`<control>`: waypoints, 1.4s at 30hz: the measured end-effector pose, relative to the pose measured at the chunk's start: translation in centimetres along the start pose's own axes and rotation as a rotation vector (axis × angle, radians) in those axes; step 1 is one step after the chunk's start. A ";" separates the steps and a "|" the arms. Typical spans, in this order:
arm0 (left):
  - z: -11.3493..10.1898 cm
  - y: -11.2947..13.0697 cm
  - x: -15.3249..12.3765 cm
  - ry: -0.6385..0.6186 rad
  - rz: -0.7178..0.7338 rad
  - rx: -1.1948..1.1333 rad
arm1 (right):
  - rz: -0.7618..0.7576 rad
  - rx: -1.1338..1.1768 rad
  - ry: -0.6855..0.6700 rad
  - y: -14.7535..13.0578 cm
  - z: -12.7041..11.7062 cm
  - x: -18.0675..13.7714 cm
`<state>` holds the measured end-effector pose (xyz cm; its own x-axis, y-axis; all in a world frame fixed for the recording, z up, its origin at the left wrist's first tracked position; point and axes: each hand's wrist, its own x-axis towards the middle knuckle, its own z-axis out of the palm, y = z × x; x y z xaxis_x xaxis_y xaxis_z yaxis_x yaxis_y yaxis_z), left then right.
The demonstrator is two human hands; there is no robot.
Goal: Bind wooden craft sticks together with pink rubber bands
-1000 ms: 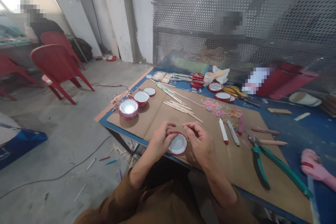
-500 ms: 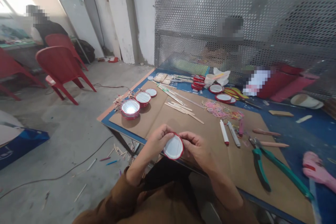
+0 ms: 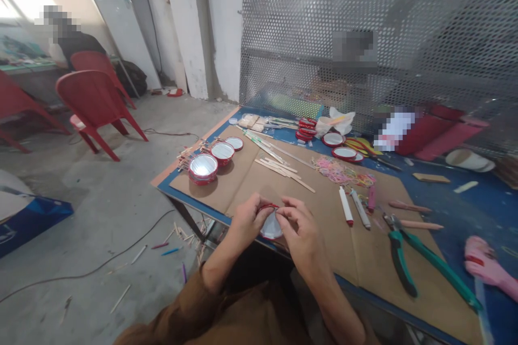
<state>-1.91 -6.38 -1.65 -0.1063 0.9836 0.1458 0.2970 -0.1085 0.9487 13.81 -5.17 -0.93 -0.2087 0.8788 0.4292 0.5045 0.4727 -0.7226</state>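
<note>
A small round lid (image 3: pixel 270 225) with a red rim and white face sits between both my hands, just above the near edge of the brown cardboard sheet (image 3: pixel 324 210). My left hand (image 3: pixel 247 222) grips its left side with curled fingers. Fingers of my right hand (image 3: pixel 298 232) are curled over its right side and top, hiding much of the lid. Wooden sticks (image 3: pixel 283 168) lie a little beyond my hands.
Red-rimmed tins (image 3: pixel 203 166) stand at the table's left. Coloured rubber bands (image 3: pixel 340 170), two white markers (image 3: pixel 352 205) and green-handled pliers (image 3: pixel 421 260) lie to the right. A perforated metal screen (image 3: pixel 364 38) backs the table, with a person behind it. Red chairs (image 3: pixel 95 102) and another person are at far left.
I lifted the lid off the cardboard and tilted it up between both hands. My right hand has closed in over it, covering more of its face.
</note>
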 end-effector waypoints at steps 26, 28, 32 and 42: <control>-1.4 0.1 1.0 -0.184 0.061 -0.057 | 0.464 0.509 -0.431 -0.4 -0.1 4.9; -1.4 0.0 1.0 -0.188 0.063 -0.047 | 0.349 0.383 -0.400 -0.3 -0.2 4.6; -1.4 -0.2 1.0 -0.194 0.071 -0.035 | 0.108 0.149 -0.303 -0.8 -0.4 4.3; -1.4 -0.8 1.1 -0.203 0.073 -0.091 | 0.266 0.210 -0.172 0.0 -1.1 5.0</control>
<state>-3.64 -5.45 -1.87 0.1078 0.9805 0.1642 0.2090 -0.1838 0.9605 13.64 -0.87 1.81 -0.2404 0.9623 0.1276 0.3809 0.2144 -0.8994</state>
